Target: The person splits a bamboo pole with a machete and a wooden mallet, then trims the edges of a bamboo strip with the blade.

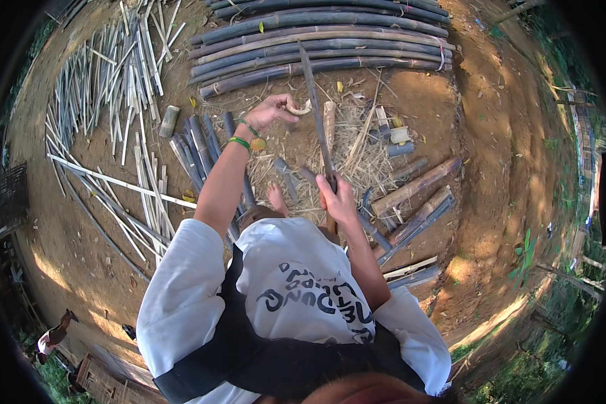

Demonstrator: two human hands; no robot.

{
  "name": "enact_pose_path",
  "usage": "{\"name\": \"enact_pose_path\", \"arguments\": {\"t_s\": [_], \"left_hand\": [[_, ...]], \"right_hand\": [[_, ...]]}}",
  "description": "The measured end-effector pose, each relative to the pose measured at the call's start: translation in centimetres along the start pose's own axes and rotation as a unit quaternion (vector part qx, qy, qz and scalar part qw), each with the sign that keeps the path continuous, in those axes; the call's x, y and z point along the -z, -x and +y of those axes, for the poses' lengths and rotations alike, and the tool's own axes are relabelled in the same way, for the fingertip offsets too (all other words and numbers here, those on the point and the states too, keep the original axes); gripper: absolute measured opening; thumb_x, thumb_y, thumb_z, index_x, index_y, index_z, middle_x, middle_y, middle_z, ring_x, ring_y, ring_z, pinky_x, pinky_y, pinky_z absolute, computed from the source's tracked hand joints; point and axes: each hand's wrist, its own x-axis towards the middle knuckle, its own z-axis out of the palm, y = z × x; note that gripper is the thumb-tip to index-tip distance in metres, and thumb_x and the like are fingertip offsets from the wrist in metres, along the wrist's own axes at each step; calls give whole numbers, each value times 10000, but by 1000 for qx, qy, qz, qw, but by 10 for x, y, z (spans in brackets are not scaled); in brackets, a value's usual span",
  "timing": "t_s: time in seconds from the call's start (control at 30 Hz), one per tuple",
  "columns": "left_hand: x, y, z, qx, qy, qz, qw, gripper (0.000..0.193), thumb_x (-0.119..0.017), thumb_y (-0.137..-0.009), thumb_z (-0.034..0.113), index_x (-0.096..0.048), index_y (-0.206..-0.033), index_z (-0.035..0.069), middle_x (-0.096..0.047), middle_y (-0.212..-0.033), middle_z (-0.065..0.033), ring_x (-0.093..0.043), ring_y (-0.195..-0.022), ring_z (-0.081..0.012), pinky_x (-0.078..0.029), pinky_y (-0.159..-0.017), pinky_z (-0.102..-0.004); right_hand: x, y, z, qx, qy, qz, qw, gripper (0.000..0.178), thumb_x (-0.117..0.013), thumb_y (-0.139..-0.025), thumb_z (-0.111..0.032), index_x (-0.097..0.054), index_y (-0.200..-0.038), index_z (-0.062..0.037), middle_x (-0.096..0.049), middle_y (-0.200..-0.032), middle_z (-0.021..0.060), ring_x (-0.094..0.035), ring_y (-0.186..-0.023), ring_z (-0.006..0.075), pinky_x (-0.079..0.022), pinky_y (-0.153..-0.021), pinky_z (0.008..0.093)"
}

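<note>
My right hand (339,200) is closed round the lower end of a long machete (314,101), its dark blade pointing away from me toward the stacked poles. Ahead and to the left, my left hand (276,113) pinches a small pale curved strip (301,108), perhaps a bamboo shaving. The blade passes just right of that strip, apart from it. An upright pale wooden piece (329,124) stands behind the blade. Shavings (357,145) litter the ground under both hands, and my bare foot (277,198) rests among them.
Long dark bamboo poles (316,50) lie stacked at the far side. Split strips (108,84) spread across the left. Cut bamboo lengths (417,185) lie at right, others (198,145) beside my left arm. A short bamboo piece (169,122) sits near the strips. Another person (52,339) is far left.
</note>
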Motion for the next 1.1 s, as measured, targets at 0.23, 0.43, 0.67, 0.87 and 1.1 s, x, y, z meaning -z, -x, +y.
{"name": "enact_pose_path", "arguments": {"t_s": [0.23, 0.43, 0.67, 0.87, 1.1], "left_hand": [[25, -3, 0, 28, -6, -33, 999, 248, -812, -773, 25, -653, -951, 91, -671, -1117, -20, -610, -1067, -152, -466, -926, -299], [31, -2, -3, 17, 3, -30, 999, 257, -805, -772, 19, -632, -948, 91, -649, -1144, -22, -589, -1109, -151, -479, -931, -313], [29, 1, -1, 11, 26, -23, 999, 251, -793, -783, 17, -627, -955, 93, -626, -1113, -12, -581, -1080, -152, -464, -921, -304], [27, 2, 1, 9, 46, -27, 999, 277, -803, -801, 65, -614, -1001, 102, -604, -1104, 4, -566, -1060, -136, -449, -906, -301], [21, 11, -9, -17, -34, 58, 998, 310, -791, -885, 289, -628, -1077, 109, -617, -1096, -13, -540, -1067, -150, -392, -980, -314]], "right_hand": [[-11, -14, -13, -42, -11, -44, 998, 483, -607, -1024, -455, -638, -910, 13, -500, -521, -11, -484, -449, 93, -363, -442, 293], [-21, -21, -11, -46, 5, -37, 998, 522, -586, -1029, -489, -639, -902, 14, -504, -516, -8, -485, -445, 102, -366, -439, 296], [-26, -25, -6, -38, -4, -32, 999, 515, -573, -1037, -488, -614, -869, -3, -515, -528, -1, -482, -435, 104, -377, -434, 295], [-31, -37, 15, 13, 61, -7, 998, 518, -530, -1060, -490, -562, -805, -40, -499, -505, 9, -477, -413, 120, -378, -425, 306], [-36, -43, 8, 2, 96, 7, 995, 538, -540, -1050, -495, -614, -866, 5, -515, -504, 19, -509, -423, 133, -395, -430, 325]]}}
